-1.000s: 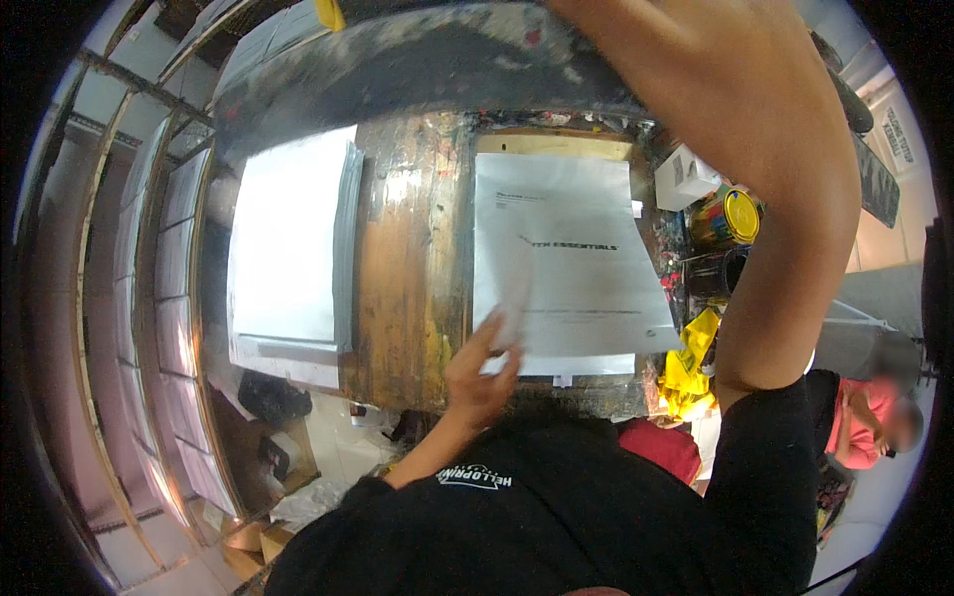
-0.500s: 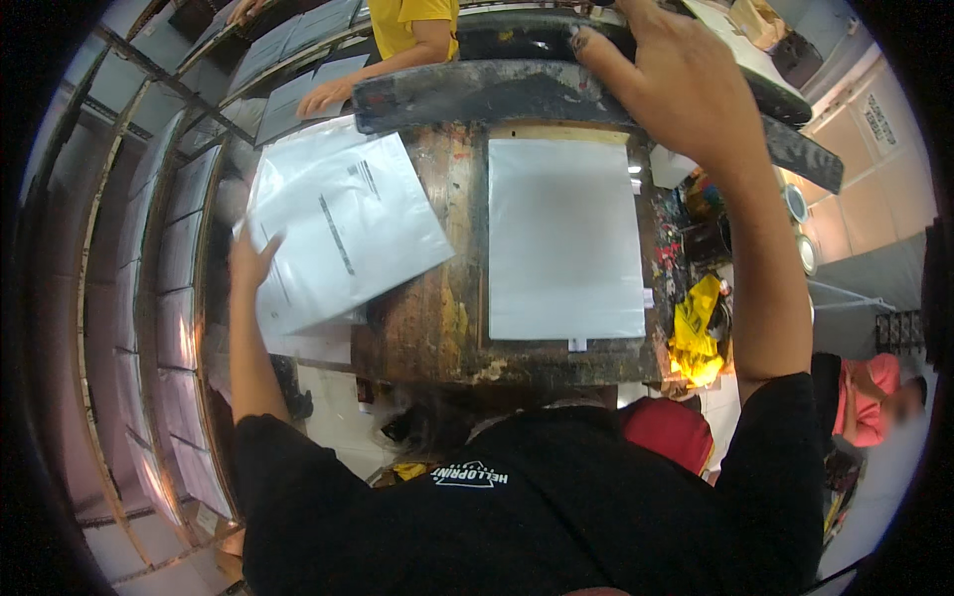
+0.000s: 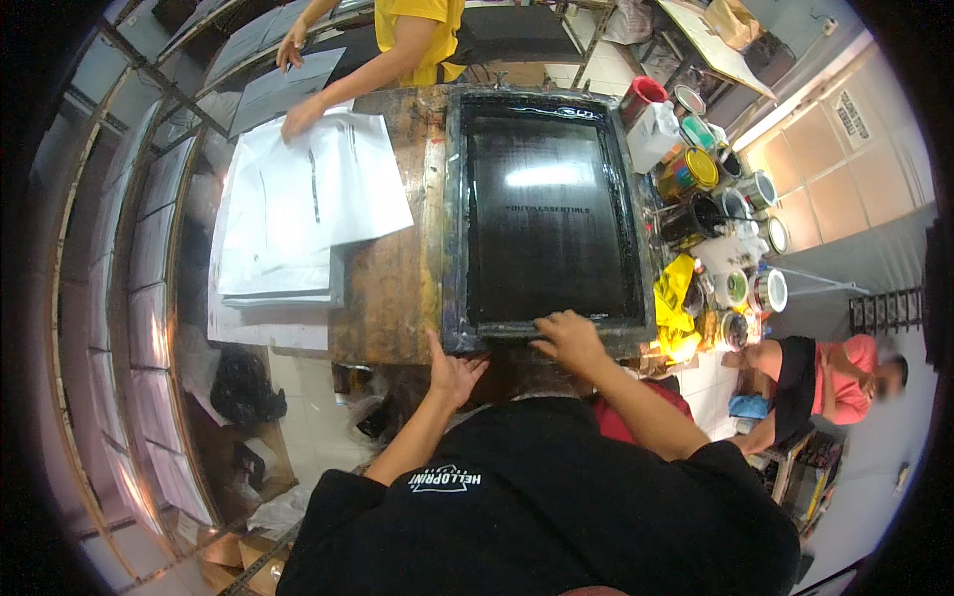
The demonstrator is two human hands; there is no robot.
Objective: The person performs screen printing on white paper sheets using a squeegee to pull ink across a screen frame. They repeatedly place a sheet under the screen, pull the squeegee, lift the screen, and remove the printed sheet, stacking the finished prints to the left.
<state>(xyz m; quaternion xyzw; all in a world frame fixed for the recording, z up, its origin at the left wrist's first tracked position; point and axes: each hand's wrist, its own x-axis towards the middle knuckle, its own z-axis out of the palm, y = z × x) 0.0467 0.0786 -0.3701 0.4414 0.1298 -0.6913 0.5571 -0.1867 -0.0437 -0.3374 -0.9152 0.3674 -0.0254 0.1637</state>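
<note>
A dark-framed printing screen [image 3: 552,248] lies flat on the stained wooden table, its black mesh wet and glossy at the far end. The fingers of my right hand [image 3: 569,340] are bent over the near rail of that frame. At the frame's near left corner is my left hand [image 3: 457,377], palm turned up, fingers apart and thumb against the rail; it carries nothing. Left of the screen sits a pile of white printed plastic bags [image 3: 278,199], the top one askew. A co-worker's hand [image 3: 301,117] touches the pile's far edge. Whatever lies under the screen is hidden.
Paint cans and tubs [image 3: 691,174] crowd the table's right side, beside a crumpled yellow cloth [image 3: 676,298]. Racks holding flat sheets [image 3: 164,238] run along the left. A person in a pink shirt [image 3: 843,377] sits at the right. The co-worker in a yellow shirt [image 3: 422,40] stands across the table.
The raised screen has come down flat, covering the white bag on the table. My left hand has left the pile for the frame's near corner. The co-worker's hands have moved, one reaching the pile.
</note>
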